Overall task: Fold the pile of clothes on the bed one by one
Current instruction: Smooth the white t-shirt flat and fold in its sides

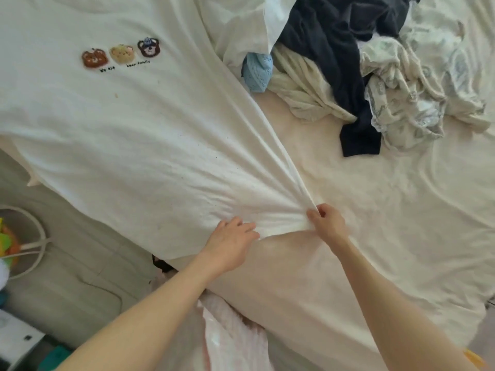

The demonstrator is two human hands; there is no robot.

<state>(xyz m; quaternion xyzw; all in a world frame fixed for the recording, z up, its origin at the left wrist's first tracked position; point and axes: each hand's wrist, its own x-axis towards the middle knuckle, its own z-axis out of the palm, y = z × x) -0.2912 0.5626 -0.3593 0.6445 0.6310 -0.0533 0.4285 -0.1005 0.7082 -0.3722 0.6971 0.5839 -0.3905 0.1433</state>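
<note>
the white t-shirt (139, 135) with three bear faces printed on its chest looks like thin, soft jersey: light, limp, no stiffness of its own, so it will sag and bunch wherever it is not held, and it creases toward any point pulled. the fan of wrinkles running to the hem shows that. a fair judgement is that it is best taken at the hem corners or side seams, two points apart, so the cloth hangs flat rather than gathered.

it lies spread over the bed's left part, chest toward the far left, its hem at the bed's near edge. the right hand (325, 223) pinches the hem corner, fingers curled round a gathered tuck. the left hand (231, 241) rests just beside it on the hem, fingers fairly straight, pressing the cloth down. the rest of the pile (375, 76) sits well apart toward the bed's far right.
</note>
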